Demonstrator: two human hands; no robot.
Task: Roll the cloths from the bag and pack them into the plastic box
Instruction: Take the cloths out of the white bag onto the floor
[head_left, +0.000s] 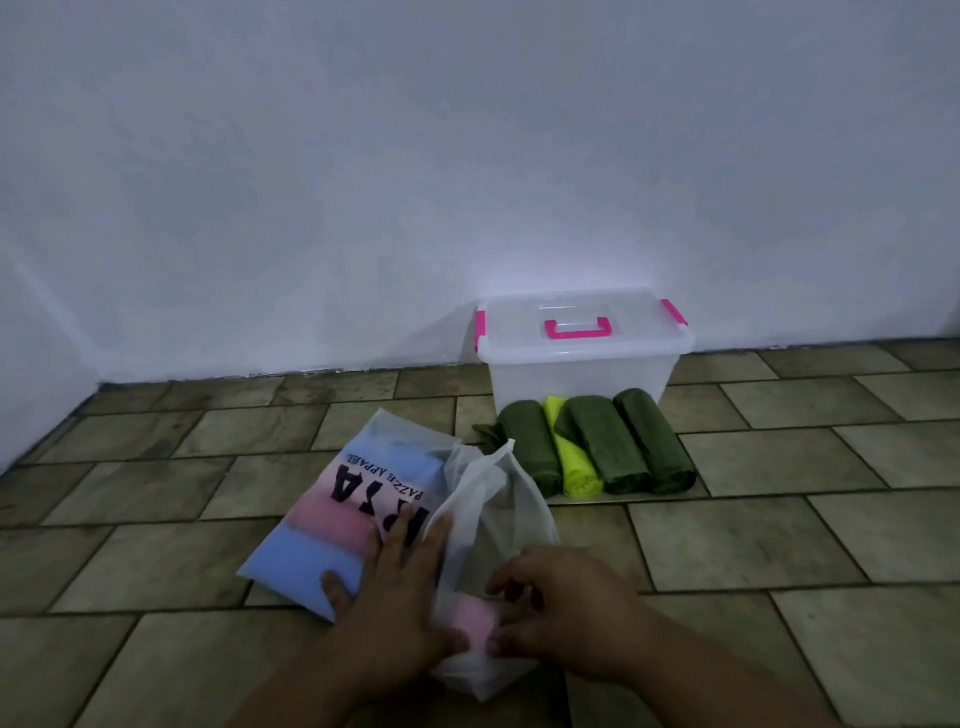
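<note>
The left hand (395, 587) presses flat on the translucent white plastic bag (483, 499) on the tiled floor (779, 545), likely to steady it, while the right hand (566, 613) grips the pink folded cloth (470, 621) inside.

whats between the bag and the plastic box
A row of rolled cloths, three dark green and one neon yellow, lies between them, as the head view shows.

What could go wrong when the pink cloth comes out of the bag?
The thin bag could tear or drag along where the right hand grips the pink cloth. The plastic box has its lid on, so nothing fits in yet. The rolled cloths on the floor may unroll if bumped.
</note>
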